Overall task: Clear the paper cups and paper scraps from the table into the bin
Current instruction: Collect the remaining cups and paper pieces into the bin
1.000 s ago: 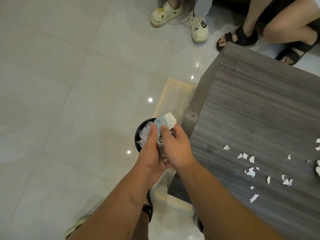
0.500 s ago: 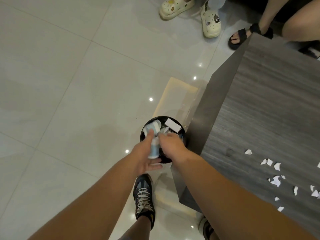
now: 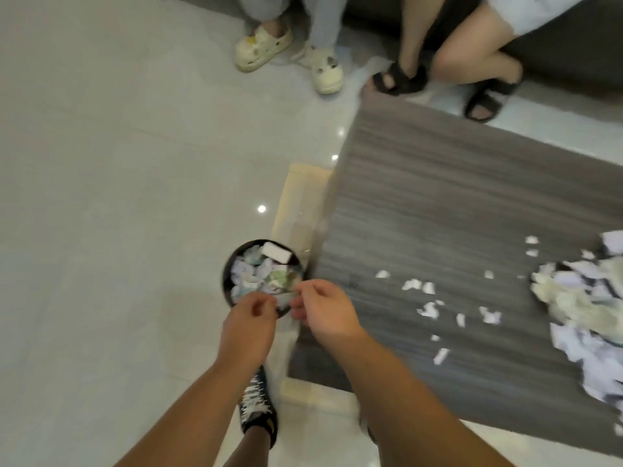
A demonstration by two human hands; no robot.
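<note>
A round black bin [image 3: 228, 281] stands on the floor by the table's left corner, filled with crumpled paper and a flattened cup. My left hand [image 3: 247, 323] and my right hand [image 3: 323, 310] hover just in front of the bin, fingers loosely curled, nothing visible in either. On the grey wood table [image 3: 455, 203] lie several small white paper scraps [image 3: 428, 310]. A bigger heap of crumpled paper [image 3: 580, 305] sits at the table's right edge.
Two seated people's legs and feet are beyond the table: pale clogs [image 3: 261, 48] and black sandals [image 3: 399, 79]. My own dark sneaker [image 3: 258, 407] is on the glossy tiled floor below the bin. A beige strip [image 3: 300, 203] runs along the table's left side.
The crushed cup that both hands held over the bin has dropped into it. Both hands have pulled back toward me, empty. The view has swung right, showing the paper heap.
</note>
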